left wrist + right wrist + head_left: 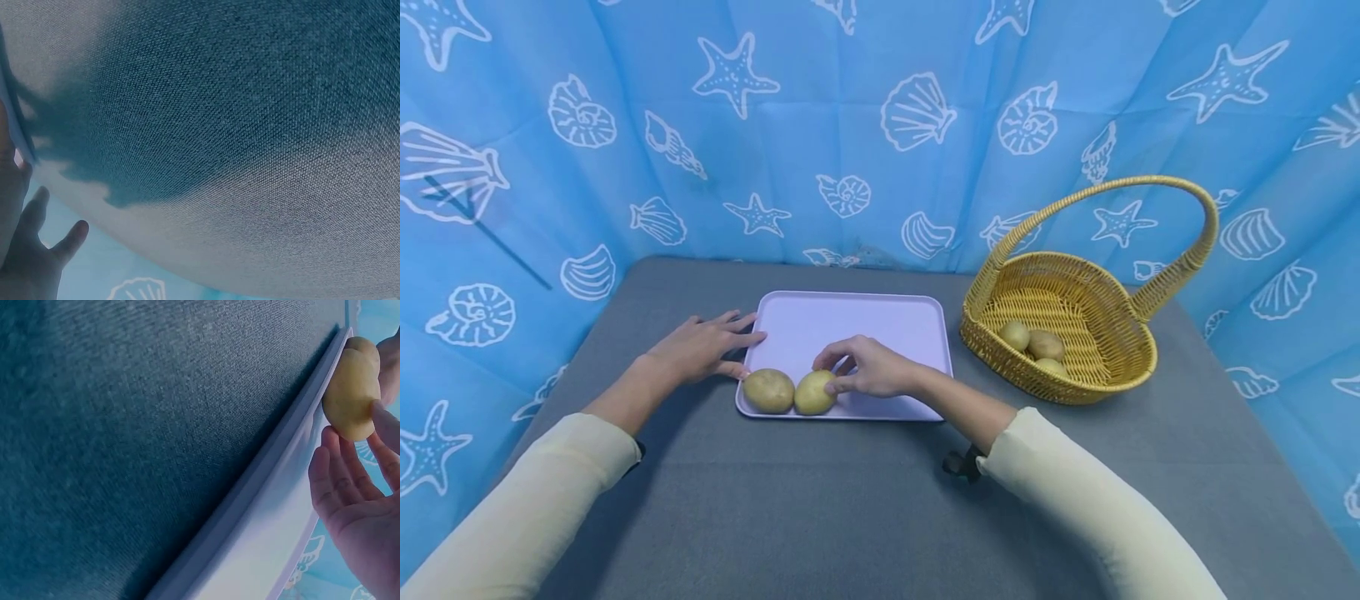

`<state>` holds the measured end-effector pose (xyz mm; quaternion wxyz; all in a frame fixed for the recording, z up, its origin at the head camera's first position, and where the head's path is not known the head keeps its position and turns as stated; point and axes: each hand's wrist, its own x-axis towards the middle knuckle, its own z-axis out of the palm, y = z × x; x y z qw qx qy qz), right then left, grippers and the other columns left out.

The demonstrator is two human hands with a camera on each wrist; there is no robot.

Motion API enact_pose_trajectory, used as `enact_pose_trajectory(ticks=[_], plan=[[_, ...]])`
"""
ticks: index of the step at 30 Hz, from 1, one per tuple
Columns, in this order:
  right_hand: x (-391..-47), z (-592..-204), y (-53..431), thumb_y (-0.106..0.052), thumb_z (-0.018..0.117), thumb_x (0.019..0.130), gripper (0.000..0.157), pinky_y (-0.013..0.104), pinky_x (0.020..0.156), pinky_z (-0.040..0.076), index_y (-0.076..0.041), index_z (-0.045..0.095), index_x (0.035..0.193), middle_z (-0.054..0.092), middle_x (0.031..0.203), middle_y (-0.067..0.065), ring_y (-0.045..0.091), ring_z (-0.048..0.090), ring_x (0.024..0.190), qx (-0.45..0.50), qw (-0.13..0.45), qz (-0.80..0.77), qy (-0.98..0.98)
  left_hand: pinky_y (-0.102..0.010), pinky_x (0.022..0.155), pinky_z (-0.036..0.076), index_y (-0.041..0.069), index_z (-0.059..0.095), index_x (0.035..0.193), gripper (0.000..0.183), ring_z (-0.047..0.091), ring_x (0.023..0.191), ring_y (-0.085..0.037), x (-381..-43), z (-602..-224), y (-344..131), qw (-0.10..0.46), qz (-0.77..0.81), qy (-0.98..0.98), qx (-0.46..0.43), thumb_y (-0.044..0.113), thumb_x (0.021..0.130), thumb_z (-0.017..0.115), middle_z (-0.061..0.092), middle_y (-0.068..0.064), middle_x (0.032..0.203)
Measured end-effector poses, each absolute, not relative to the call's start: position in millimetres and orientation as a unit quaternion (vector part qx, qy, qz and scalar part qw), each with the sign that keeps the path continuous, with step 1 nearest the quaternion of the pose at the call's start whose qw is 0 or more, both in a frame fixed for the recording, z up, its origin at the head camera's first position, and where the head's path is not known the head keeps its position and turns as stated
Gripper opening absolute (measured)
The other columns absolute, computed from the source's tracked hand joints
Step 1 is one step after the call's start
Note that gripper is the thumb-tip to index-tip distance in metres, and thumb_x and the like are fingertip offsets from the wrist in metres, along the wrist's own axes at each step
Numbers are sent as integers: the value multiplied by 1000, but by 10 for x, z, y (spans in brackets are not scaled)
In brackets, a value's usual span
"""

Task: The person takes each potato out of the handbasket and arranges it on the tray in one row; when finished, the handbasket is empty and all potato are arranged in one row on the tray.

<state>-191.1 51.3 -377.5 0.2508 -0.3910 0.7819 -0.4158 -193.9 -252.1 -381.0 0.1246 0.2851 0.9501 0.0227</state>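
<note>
right hand (874,367) pinching one potato (811,397) on the tray (850,321), left hand (703,348) spread at its left rim, another potato (768,392) between

The tray (850,321) is lying on the counter (820,500), with the curtain (865,125) hanging behind. In the tray's near left corner the left potato (768,392) is sitting, and the right potato (814,394) is lying just beside it, both along the near rim. The left hand (703,348) is reaching over the tray's left rim, its thumb lying beside the left potato; the right hand (872,367) is coming across the tray from the right, holding the right potato. The wicker basket (1078,321) is standing to the tray's right, apart from it, and three more potatoes (1047,344) are lying together in its near left part.
</note>
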Motion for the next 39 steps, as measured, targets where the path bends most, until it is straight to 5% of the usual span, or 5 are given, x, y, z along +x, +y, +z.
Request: enact_pose_trajectory(ticks=[23,33,39], plan=[[-1928,-3650,788,-9,70,92,48,33,95,53,5,55,135,61,131,18,30,62,117,-390,288,-404,776,-76,105,23,15,44,151,77,24,145,-47,-1941,-3831,-2533,119,20,950,287,57,89,62,29,-19,160],[-1888,-3144,1588,-14,73,91,52,45,95,53,-3,55,138,61,130,20,37,61,116,-373,275,-358,810,-76,105,23,15,43,151,79,24,145,-48,-1943,-3835,-2538,119,23,950,287,62,89,58,28,-19,160],[-1968,-2898,2251,-16,71,93,54,36,94,54,-3,51,142,60,133,17,36,61,118,-312,284,-351,836,-76,106,22,15,43,152,79,23,145,-47,-1951,-3843,-2548,123,28,949,288,61,90,59,27,-18,160]])
